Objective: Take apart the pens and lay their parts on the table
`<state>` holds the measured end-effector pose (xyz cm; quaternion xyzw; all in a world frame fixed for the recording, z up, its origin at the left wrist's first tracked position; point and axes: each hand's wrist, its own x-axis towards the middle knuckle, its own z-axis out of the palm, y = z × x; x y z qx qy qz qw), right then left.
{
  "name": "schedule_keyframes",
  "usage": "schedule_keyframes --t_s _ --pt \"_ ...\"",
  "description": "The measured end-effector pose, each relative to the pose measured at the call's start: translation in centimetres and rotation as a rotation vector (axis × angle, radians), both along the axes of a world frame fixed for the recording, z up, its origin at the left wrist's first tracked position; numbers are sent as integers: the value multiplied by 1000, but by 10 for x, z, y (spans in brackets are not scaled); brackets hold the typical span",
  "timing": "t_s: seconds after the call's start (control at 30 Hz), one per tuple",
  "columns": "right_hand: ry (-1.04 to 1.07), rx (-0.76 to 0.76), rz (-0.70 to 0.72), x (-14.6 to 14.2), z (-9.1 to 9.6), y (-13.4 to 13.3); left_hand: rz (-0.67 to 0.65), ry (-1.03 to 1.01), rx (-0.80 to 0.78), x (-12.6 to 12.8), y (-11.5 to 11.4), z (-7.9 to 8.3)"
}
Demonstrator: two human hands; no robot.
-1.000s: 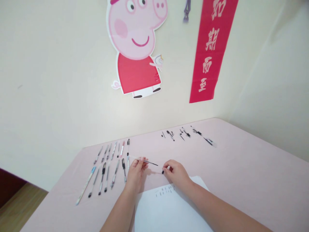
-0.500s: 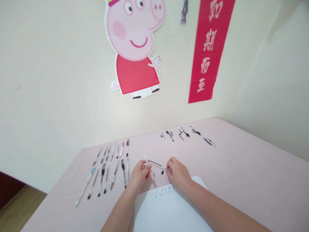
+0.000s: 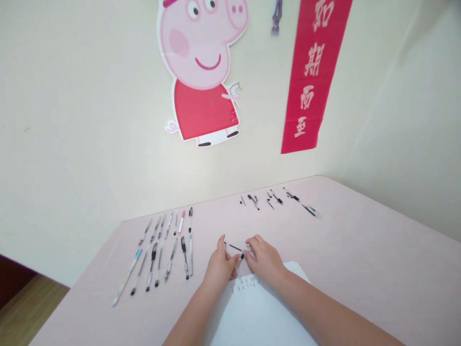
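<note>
My left hand point(image 3: 221, 262) and my right hand point(image 3: 264, 259) meet over the pink table point(image 3: 360, 259), just beyond a white sheet of paper point(image 3: 259, 317). Between them I pinch a thin pen refill point(image 3: 236, 248) with a black part, each hand closed on one end. A small black cap piece point(image 3: 242, 256) sits right at my right fingertips. Whether a clear barrel is also held I cannot make out.
Two rows of several whole pens point(image 3: 165, 250) lie on the left of the table. Loose pen parts point(image 3: 277, 199) are spread near the far edge by the wall. A cartoon pig cutout point(image 3: 203, 72) and a red banner point(image 3: 309, 77) hang on the wall.
My left hand has moved right, toward my right hand, so the two now almost touch. The refill is held shorter between them and the clear tube at my left fingers is hidden.
</note>
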<state>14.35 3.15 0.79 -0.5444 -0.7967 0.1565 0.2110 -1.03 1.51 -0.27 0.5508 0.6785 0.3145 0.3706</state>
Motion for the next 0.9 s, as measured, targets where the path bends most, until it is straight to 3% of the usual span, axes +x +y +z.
schedule_keyframes --t_s 0.2,0.4,0.67,0.9 --pt "-26 -2 48 -2 2 -2 -18 58 77 -3 1 -3" --pt "-42 -11 61 -3 6 -4 -27 -104 17 -1 0 -4" --pt "-58 -5 74 -4 3 -5 -48 -207 71 0 0 -9" --pt "-55 17 104 -3 1 -3 -14 -137 139 -4 2 -17"
